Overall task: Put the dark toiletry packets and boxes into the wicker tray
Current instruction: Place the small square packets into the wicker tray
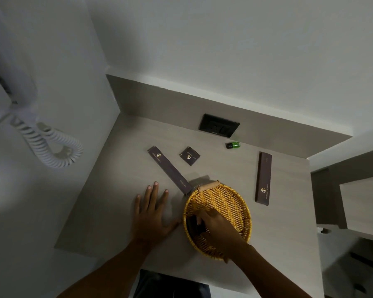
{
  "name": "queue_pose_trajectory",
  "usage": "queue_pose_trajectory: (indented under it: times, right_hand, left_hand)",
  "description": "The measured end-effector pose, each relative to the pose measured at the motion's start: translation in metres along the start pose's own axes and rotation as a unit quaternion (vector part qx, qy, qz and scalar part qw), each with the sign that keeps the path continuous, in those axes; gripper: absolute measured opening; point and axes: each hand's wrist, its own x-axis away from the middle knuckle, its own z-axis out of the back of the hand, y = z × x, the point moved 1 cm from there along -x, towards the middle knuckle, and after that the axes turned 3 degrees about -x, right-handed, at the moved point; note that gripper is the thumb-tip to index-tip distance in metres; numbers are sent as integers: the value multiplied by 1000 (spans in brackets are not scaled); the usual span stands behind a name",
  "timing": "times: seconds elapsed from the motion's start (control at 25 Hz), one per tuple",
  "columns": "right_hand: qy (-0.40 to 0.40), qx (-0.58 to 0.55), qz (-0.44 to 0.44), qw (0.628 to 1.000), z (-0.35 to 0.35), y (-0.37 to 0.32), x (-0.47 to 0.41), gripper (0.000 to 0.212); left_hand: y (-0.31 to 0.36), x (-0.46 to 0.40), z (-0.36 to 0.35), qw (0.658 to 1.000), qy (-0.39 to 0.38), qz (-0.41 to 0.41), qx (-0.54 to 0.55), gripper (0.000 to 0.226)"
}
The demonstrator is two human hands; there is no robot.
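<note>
A round yellow wicker tray (228, 197) with a wooden handle sits near the table's front. My right hand (216, 225) reaches into its left side, fingers closed on a dark packet (193, 224) that rests against the tray floor. My left hand (151, 214) lies flat and open on the table just left of the tray. One long dark box (170, 169) lies diagonally, its near end touching the tray rim. A small square dark packet (189, 155) lies behind it. Another long dark box (263, 179) lies to the right of the tray.
A small green bottle (233, 144) lies near a black wall socket (219, 125) at the back. A white coiled phone cord (52, 143) hangs on the left wall. A shelf unit (353, 190) stands at the table's right edge.
</note>
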Motion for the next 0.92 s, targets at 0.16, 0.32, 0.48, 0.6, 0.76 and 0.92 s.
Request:
queue_pose_trajectory:
  times: [0.16, 0.32, 0.48, 0.6, 0.76, 0.92]
  right_hand:
    - [85, 63, 6, 994, 16, -1, 8, 34]
    - [300, -13, -12, 954, 75, 7, -28, 22]
    - [225, -2, -137, 965, 108, 2, -118, 48]
    - [99, -87, -273, 953, 96, -5, -169, 81]
    - [141, -89, -287, 943, 79, -13, -197, 91]
    - [148, -149, -216, 953, 88, -8, -195, 83]
  left_hand:
    - [0, 1, -2, 1000, 6, -4, 3, 100]
    - [-1, -1, -2, 1000, 1, -1, 1, 99]
    - [1, 0, 1, 1000, -8, 7, -10, 96]
    - [0, 1, -2, 1000, -3, 16, -5, 97]
    - [-2, 1, -5, 1000, 10, 15, 2, 98]
    - [-2, 0, -8, 1000, 7, 19, 9, 99]
